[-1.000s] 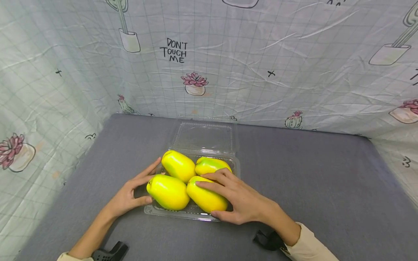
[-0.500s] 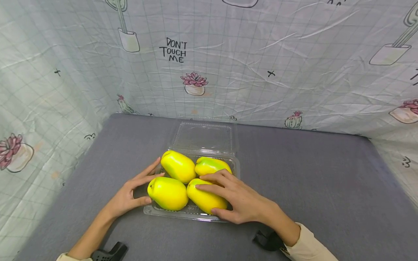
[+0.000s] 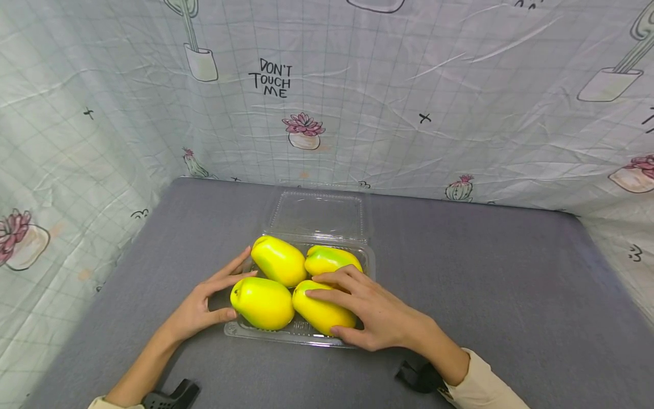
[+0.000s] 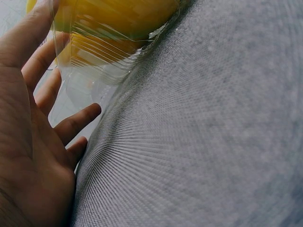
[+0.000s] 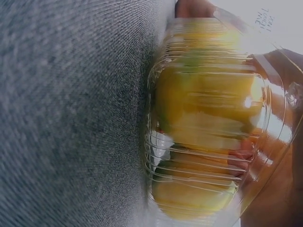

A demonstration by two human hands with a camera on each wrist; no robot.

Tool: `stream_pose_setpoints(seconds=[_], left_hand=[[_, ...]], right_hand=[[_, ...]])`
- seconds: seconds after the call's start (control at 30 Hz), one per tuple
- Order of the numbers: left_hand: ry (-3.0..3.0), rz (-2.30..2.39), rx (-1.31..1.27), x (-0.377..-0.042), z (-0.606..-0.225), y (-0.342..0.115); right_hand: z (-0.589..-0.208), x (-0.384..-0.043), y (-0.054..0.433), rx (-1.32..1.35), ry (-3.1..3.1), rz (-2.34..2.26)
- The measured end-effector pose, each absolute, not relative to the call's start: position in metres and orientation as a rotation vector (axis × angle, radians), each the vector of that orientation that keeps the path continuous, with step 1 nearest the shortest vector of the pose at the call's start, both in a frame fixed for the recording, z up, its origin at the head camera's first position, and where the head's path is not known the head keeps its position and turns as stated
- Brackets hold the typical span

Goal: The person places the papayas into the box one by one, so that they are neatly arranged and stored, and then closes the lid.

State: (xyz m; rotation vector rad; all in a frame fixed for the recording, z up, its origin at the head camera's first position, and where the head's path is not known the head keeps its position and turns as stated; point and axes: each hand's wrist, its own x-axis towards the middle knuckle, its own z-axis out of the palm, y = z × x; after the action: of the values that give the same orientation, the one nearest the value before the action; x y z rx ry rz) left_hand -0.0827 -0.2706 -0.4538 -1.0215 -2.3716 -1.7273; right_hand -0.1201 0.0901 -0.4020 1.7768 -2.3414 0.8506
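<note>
Several yellow mangoes lie in two rows inside a clear plastic container (image 3: pixel 286 339), seen in the head view. My right hand (image 3: pixel 375 315) spans the front right mango (image 3: pixel 319 312), fingers over its top and thumb at its near side. Behind it, the back right mango (image 3: pixel 329 258) is partly covered by my fingers. On the container's left side, my left hand (image 3: pixel 201 301) has its fingers spread and thumb tip beside the front left mango (image 3: pixel 263 304). The back left mango (image 3: pixel 278 261) lies near its fingertips. The left wrist view shows these fingers (image 4: pixel 78 123) extended along the clear wall.
The container's hinged lid (image 3: pixel 319 213) lies folded back, away from me. A grey cloth (image 3: pixel 485 284) covers the table. Behind and to the left hangs a printed curtain (image 3: pixel 357 113). Dark straps (image 3: pixel 421 376) sit at both wrists.
The front left mango has shifted slightly toward me and settled lower, and the front right mango has sunk a little. Both hands stay almost where they were.
</note>
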Motion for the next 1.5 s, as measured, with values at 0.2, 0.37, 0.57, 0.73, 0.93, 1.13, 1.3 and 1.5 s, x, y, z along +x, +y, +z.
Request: stream_pose_setpoints(seconds=[0.2,0.37,0.57,0.73,0.93,1.13,1.3,1.5], left_hand=[[-2.365,-1.73,-1.028,-0.0824,-0.4539,-0.2701],[-2.364,-1.73,-1.029,-0.0826,-0.4547,-0.2703],[-2.353,-1.736,-1.034,-0.0825,-0.4547,-0.2702],[-2.362,-1.735,-1.026,-0.0826,-0.4536,-0.2698],[-2.371,-1.735,-1.018,-0.0837,-0.4528,-0.2698],[-2.375,-1.723,-1.013,-0.0845,-0.453,-0.2699],[-2.379,-1.721,-1.009,-0.0843,-0.4526,-0.2695],[-2.373,-1.736,-1.016,-0.0833,-0.4525,-0.2696]], right_hand=[[-0.402,-0.1201,0.0909,1.784,-2.351,0.849],[-0.4024,-0.1205,0.0912,1.79,-2.343,0.851],[-0.4022,-0.1212,0.0909,1.8,-2.324,0.866],[-0.4011,-0.1224,0.0908,1.818,-2.31,0.89],[-0.4007,-0.1237,0.0914,1.831,-2.301,0.902],[-0.4009,-0.1245,0.092,1.833,-2.302,0.902],[-0.4001,-0.1242,0.092,1.834,-2.299,0.903],[-0.4005,-0.123,0.0915,1.835,-2.29,0.917]])
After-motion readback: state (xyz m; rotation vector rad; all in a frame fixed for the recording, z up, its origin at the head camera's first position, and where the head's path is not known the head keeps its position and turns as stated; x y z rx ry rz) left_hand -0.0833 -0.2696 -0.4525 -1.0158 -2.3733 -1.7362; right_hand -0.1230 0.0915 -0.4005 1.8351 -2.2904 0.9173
